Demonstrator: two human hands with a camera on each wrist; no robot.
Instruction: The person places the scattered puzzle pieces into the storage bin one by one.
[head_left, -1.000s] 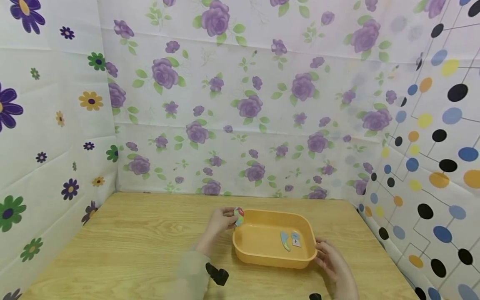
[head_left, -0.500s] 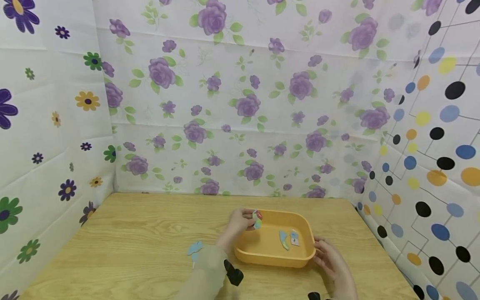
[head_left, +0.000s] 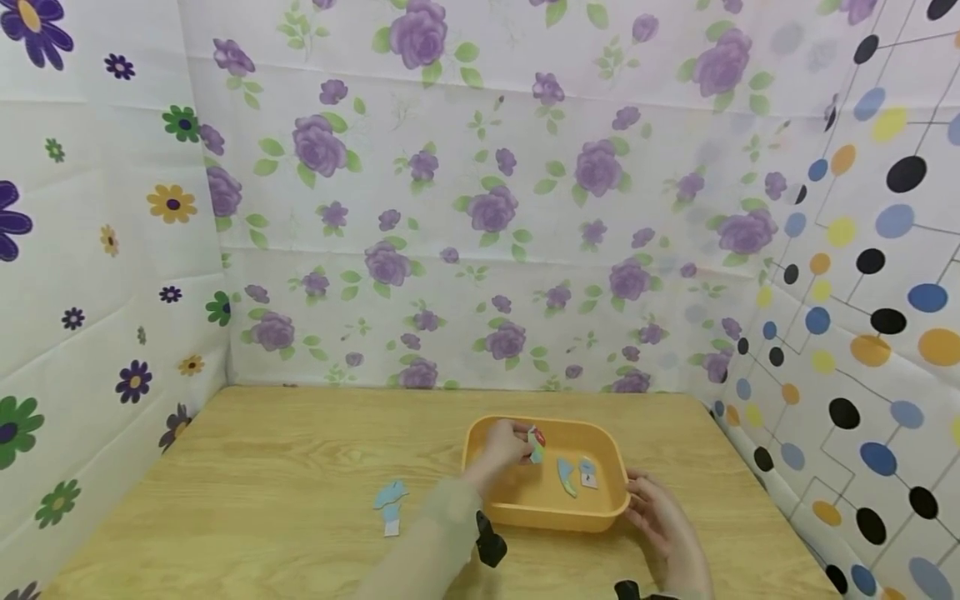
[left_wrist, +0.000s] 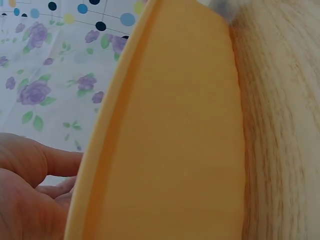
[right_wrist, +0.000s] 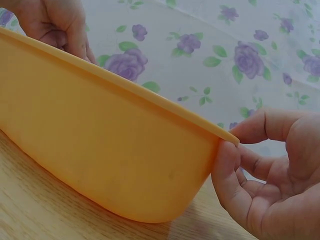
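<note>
Two puzzle pieces (head_left: 567,478) in tray (head_left: 558,519), right of left hand (head_left: 507,442) pinching another piece (head_left: 536,447); outlying pieces (head_left: 390,494) remain leftward; right hand (right_wrist: 280,175) grips rim (right_wrist: 160,101).

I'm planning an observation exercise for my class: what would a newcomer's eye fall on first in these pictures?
Probably the orange tray on the wooden table, gripped at its right end by the right hand. Over it, the left hand holds a small colourful piece. Behind the table hangs a rose-printed cloth.
</note>
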